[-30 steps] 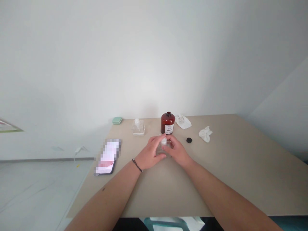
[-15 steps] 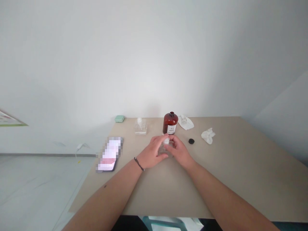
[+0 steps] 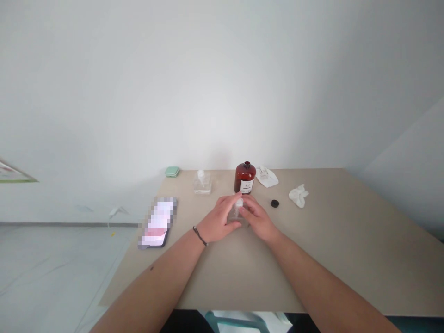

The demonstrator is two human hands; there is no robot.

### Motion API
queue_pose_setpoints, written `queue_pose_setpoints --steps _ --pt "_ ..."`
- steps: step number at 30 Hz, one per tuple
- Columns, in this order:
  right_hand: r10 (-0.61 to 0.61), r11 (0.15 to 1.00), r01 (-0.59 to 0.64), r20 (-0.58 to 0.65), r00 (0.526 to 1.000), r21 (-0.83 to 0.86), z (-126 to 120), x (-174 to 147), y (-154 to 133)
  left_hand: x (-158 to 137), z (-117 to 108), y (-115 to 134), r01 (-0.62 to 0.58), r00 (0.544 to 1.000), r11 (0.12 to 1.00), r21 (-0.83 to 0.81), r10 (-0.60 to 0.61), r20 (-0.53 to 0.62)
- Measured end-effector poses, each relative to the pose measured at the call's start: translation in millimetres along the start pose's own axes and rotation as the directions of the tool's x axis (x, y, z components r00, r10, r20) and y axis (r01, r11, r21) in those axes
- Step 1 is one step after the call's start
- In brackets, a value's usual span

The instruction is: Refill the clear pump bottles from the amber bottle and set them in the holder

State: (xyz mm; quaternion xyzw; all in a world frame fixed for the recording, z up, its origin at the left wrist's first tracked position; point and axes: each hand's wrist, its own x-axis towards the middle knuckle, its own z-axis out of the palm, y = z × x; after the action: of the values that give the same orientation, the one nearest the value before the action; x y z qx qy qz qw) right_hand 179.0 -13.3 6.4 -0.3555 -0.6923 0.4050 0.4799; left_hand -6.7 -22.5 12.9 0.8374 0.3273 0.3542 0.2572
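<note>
Between my two hands stands a small clear bottle (image 3: 234, 213) with a white top (image 3: 239, 202). My left hand (image 3: 219, 221) wraps round its left side, the thumb reaching across the near side. On the right, my right hand (image 3: 259, 221) has its thumb and fingers against the bottle close to the white top. The fingers on the far side are partly hidden. Just behind the hands is a brown bottle (image 3: 245, 174) with a white label and an uncapped neck. A black cap (image 3: 274, 203) lies to the right of it.
A second clear square bottle (image 3: 202, 185) with a white top is at the back left, beside a small green case (image 3: 172, 171). A phone (image 3: 159, 222) lies on the table's left side. Flat tissue (image 3: 268, 177) and crumpled tissue (image 3: 299, 196) rest at the right. A wall rises behind the table (image 3: 347, 240).
My right thumb and fingers have shifted slightly around the white top. My left hand keeps its grip. The bottles, cap and tissues stay where they were.
</note>
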Motion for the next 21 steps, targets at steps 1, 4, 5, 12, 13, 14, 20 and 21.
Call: queue_pose_setpoints --steps 1,4,5,12,13,14,20,21 --pt "-0.005 1.000 0.005 0.009 1.000 -0.004 -0.4 -0.3 0.0 -0.1 0.1 -0.3 -0.001 1.000 1.000 0.001 0.001 0.000" --pt "-0.002 1.000 0.002 -0.001 1.000 -0.019 0.1 -0.9 2.8 -0.3 0.4 -1.2 -0.012 1.000 1.000 0.003 0.012 -0.001" --pt "0.002 1.000 -0.003 -0.021 1.000 -0.029 0.9 -0.9 3.8 -0.2 0.3 -1.4 -0.017 1.000 1.000 0.004 0.017 -0.001" --pt "-0.035 0.943 -0.022 -0.166 0.986 -0.332 2.4 7.3 -14.0 -0.2 0.2 -3.9 -0.066 0.998 0.998 0.000 0.066 -0.017" --pt "-0.022 0.918 -0.047 -0.169 0.985 -0.394 1.7 9.2 -19.6 -0.8 1.5 -5.8 -0.055 0.998 0.998 -0.017 0.054 -0.026" --pt "-0.002 0.888 -0.072 -0.161 0.987 -0.455 0.9 11.1 -25.3 -1.5 3.2 -8.3 -0.033 0.999 0.998 -0.046 0.031 -0.041" --pt "0.219 0.688 -0.205 -0.071 0.973 -0.696 1.4 20.3 -56.7 -3.3 11.3 -23.5 0.170 0.976 0.919 -0.356 -0.207 -0.069" --pt "0.246 0.664 -0.211 -0.057 0.968 -0.717 2.3 21.8 -61.1 -3.0 10.8 -24.4 0.193 0.973 0.911 -0.365 -0.225 -0.048"
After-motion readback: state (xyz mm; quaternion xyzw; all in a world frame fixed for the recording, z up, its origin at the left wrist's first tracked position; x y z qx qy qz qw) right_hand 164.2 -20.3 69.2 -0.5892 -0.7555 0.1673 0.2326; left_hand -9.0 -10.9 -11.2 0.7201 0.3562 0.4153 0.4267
